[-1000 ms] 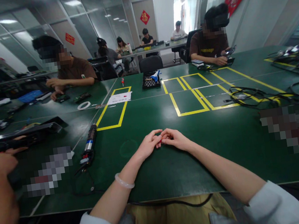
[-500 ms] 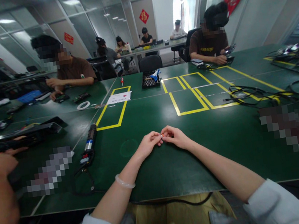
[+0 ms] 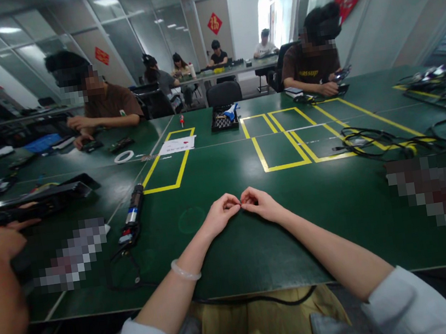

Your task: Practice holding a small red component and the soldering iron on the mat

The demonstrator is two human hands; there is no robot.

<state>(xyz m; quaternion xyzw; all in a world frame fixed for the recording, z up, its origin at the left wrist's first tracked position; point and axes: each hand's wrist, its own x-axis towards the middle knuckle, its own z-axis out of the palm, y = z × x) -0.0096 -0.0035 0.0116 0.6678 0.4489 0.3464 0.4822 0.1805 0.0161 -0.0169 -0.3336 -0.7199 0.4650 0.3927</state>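
My left hand (image 3: 223, 212) and my right hand (image 3: 260, 204) meet fingertip to fingertip above the green table (image 3: 256, 256). The fingers of both are bent into a pinch. Whatever lies between the fingertips is hidden or too small to name. A pale bracelet (image 3: 185, 272) circles my left wrist. To the left of my hands lies a black and silver cylindrical device (image 3: 132, 215) with a cable.
Yellow tape outlines (image 3: 289, 166) mark the table ahead. Beyond them stands a black tray (image 3: 224, 124) with a blue and white item. Black cables (image 3: 372, 140) lie at the right. A co-worker's arm (image 3: 1, 297) reaches in from the left. People sit across the table.
A small orange and white bit seen between my fingertips earlier no longer shows. My fingers have shifted slightly, and the tips of both hands now touch or nearly touch.
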